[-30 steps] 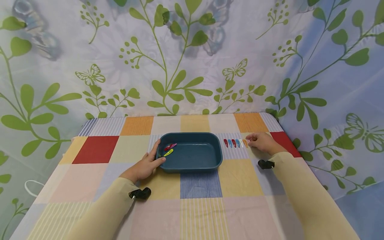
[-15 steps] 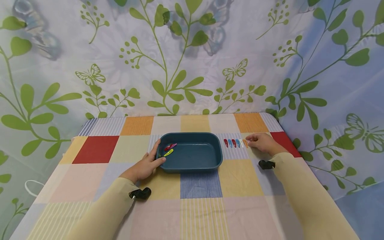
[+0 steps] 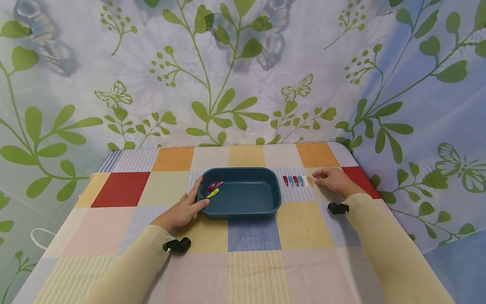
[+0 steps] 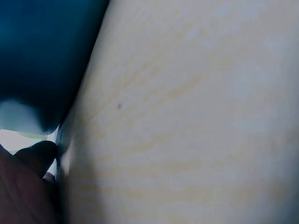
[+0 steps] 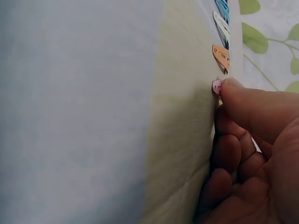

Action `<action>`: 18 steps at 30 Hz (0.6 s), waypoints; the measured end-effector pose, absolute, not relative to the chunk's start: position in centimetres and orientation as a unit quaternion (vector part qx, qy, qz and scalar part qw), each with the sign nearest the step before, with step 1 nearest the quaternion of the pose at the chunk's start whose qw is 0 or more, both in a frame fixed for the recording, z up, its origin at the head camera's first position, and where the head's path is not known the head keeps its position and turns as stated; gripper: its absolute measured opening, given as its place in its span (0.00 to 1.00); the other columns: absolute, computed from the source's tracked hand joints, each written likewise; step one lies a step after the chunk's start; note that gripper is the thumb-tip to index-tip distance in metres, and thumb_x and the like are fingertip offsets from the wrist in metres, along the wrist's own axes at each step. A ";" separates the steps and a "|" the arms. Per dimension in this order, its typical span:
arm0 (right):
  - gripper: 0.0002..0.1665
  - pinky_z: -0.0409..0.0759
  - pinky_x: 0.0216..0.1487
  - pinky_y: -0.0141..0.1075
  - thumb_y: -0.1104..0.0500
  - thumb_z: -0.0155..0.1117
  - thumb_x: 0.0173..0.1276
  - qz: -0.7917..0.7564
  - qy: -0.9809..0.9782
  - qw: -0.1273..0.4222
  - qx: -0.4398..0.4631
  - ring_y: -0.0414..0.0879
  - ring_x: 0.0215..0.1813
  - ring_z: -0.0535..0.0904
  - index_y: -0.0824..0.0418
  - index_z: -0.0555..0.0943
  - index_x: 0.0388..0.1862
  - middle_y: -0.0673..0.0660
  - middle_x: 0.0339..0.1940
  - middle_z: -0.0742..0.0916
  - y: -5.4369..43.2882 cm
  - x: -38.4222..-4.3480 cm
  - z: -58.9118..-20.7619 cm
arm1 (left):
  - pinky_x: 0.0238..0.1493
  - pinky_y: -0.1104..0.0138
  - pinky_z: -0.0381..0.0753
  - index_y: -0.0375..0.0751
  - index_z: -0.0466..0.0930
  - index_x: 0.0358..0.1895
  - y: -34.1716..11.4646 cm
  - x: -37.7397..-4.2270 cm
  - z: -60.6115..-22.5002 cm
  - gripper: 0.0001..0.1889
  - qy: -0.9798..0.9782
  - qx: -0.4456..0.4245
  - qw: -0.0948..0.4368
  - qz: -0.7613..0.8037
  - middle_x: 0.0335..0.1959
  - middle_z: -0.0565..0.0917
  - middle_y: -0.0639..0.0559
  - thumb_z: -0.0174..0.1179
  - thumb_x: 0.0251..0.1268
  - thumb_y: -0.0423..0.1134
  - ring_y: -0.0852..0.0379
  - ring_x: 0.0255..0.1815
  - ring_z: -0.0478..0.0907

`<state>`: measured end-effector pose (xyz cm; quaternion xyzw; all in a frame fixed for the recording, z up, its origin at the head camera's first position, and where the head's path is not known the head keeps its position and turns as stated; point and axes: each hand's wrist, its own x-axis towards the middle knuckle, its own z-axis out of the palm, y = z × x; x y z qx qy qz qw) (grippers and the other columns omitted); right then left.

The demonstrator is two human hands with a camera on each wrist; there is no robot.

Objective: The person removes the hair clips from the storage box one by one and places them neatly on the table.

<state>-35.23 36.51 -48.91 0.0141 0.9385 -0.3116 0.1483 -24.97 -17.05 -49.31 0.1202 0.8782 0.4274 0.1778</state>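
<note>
My long sleeves are a plain beige, one even colour along all that shows. The left sleeve [image 3: 125,264] is smooth and broad over my forearm, narrowing to a cuff at the base of my bare left hand [image 3: 183,212]. The right sleeve [image 3: 383,236] matches it, ending at my right hand [image 3: 333,182], bare as well. At the inner side of each cuff sits a small black piece: the left black piece [image 3: 178,245] has a rounded, knobbly end and a short pale pin [image 3: 168,250]; the right black piece [image 3: 336,208] is similarly lumpy, its details too small to read.
</note>
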 end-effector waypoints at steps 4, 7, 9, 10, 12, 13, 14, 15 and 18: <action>0.25 0.74 0.44 0.35 0.52 0.66 0.77 -0.304 0.941 0.145 0.010 0.53 0.50 0.73 0.64 0.81 0.67 0.60 0.48 0.83 36.4 -35.2 -49.0 | 0.80 0.28 0.26 0.63 0.25 0.87 -17.1 -25.0 -49.4 0.44 0.878 0.120 0.178 0.429 0.90 0.35 0.46 0.46 0.84 0.57 0.23 0.85 0.25; 0.25 0.75 0.44 0.34 0.53 0.66 0.78 -0.302 0.942 0.144 0.002 0.53 0.51 0.73 0.65 0.80 0.68 0.60 0.49 0.83 36.2 -35.2 -49.0 | 0.80 0.28 0.27 0.64 0.25 0.87 -17.2 -25.0 -49.4 0.44 0.879 0.117 0.179 0.427 0.90 0.35 0.47 0.47 0.84 0.57 0.23 0.85 0.25; 0.25 0.75 0.45 0.34 0.54 0.65 0.78 -0.302 0.943 0.141 -0.001 0.53 0.51 0.73 0.66 0.81 0.67 0.60 0.50 0.84 36.1 -35.2 -49.0 | 0.80 0.28 0.28 0.64 0.24 0.87 -17.2 -25.0 -49.4 0.44 0.880 0.116 0.179 0.425 0.90 0.35 0.48 0.47 0.84 0.57 0.23 0.85 0.25; 0.25 0.75 0.46 0.34 0.54 0.65 0.78 -0.301 0.943 0.139 -0.002 0.53 0.51 0.74 0.66 0.81 0.67 0.60 0.50 0.84 36.1 -35.2 -49.1 | 0.80 0.28 0.29 0.64 0.24 0.87 -17.2 -25.0 -49.3 0.44 0.880 0.116 0.179 0.424 0.90 0.36 0.48 0.47 0.84 0.57 0.23 0.85 0.25; 0.25 0.75 0.46 0.34 0.55 0.64 0.78 -0.299 0.944 0.138 -0.002 0.53 0.51 0.74 0.66 0.81 0.67 0.60 0.50 0.84 36.0 -35.2 -49.1 | 0.80 0.28 0.29 0.64 0.24 0.87 -17.2 -25.0 -49.3 0.44 0.881 0.117 0.180 0.423 0.90 0.36 0.47 0.47 0.84 0.58 0.23 0.85 0.25; 0.24 0.75 0.47 0.34 0.55 0.64 0.78 -0.298 0.945 0.138 -0.003 0.53 0.51 0.74 0.66 0.80 0.67 0.60 0.50 0.84 36.0 -35.2 -49.1 | 0.80 0.27 0.29 0.64 0.24 0.87 -17.2 -25.0 -49.3 0.44 0.880 0.117 0.180 0.423 0.90 0.36 0.47 0.47 0.84 0.58 0.22 0.85 0.25; 0.24 0.75 0.47 0.34 0.55 0.64 0.78 -0.298 0.945 0.138 0.000 0.53 0.52 0.74 0.66 0.81 0.67 0.60 0.50 0.84 36.0 -35.2 -49.1 | 0.80 0.28 0.29 0.64 0.25 0.87 -17.2 -25.0 -49.4 0.44 0.880 0.119 0.179 0.423 0.90 0.36 0.47 0.47 0.84 0.57 0.23 0.85 0.25; 0.24 0.75 0.47 0.34 0.55 0.64 0.78 -0.298 0.944 0.138 0.000 0.53 0.52 0.74 0.66 0.80 0.67 0.61 0.50 0.84 36.0 -35.2 -49.0 | 0.80 0.28 0.29 0.64 0.25 0.87 -17.2 -25.1 -49.4 0.44 0.880 0.120 0.179 0.423 0.90 0.35 0.47 0.47 0.84 0.57 0.23 0.85 0.25; 0.25 0.75 0.47 0.34 0.55 0.65 0.78 -0.302 0.943 0.140 0.005 0.53 0.51 0.74 0.66 0.80 0.67 0.60 0.49 0.84 35.9 -35.1 -49.0 | 0.80 0.28 0.28 0.62 0.24 0.87 -17.3 -25.1 -49.5 0.44 0.879 0.125 0.178 0.425 0.90 0.35 0.46 0.46 0.84 0.57 0.23 0.85 0.25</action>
